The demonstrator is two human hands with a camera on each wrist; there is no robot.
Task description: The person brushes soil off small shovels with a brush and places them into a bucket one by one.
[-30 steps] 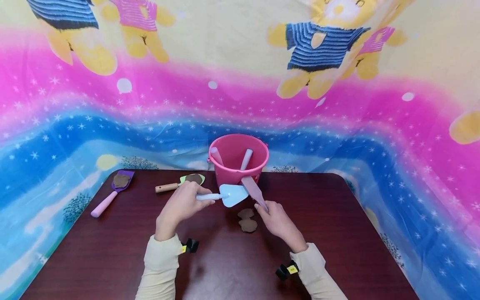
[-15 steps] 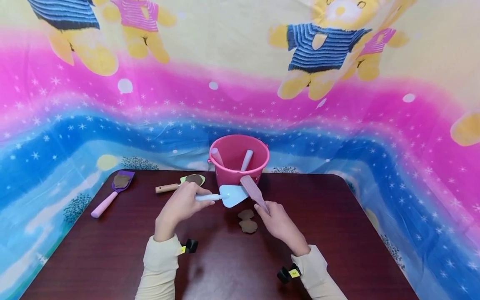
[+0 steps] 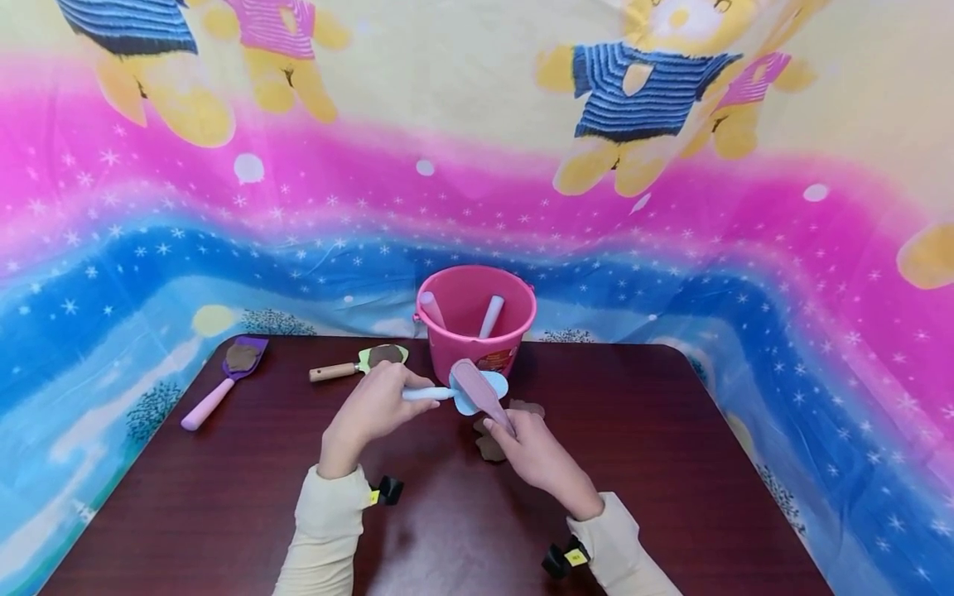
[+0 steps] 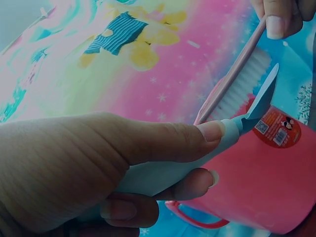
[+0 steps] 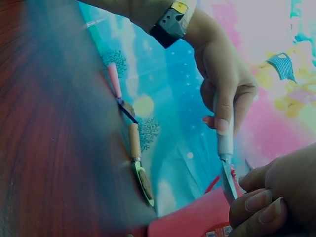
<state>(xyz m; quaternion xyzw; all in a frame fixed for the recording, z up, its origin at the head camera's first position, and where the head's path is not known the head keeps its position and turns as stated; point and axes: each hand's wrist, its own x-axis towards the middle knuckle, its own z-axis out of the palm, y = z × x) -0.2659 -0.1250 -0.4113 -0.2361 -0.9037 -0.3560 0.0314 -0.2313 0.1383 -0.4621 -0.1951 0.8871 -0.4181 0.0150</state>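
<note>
In the head view my left hand grips the handle of a light blue toy trowel from the left, above the table. My right hand pinches a mauve brush by its handle. The brush overlaps the trowel's blade. White bristles on its underside face the blade in the left wrist view, where my thumb presses along the trowel handle. Below the tools lie brown lumps, partly hidden by my right hand, and another brown lump sits to the right of the blade.
Just behind the tools stands a pink bucket with two pale handles sticking up inside. Left on the dark table are a green trowel with a wooden handle and a purple shovel with a pink handle, each bearing a brown lump. Printed cloth hangs behind.
The brush has moved left from beside the trowel's tip to over its blade. My left hand has shifted slightly right with the trowel. A further brown lump now shows on the table right of it.
</note>
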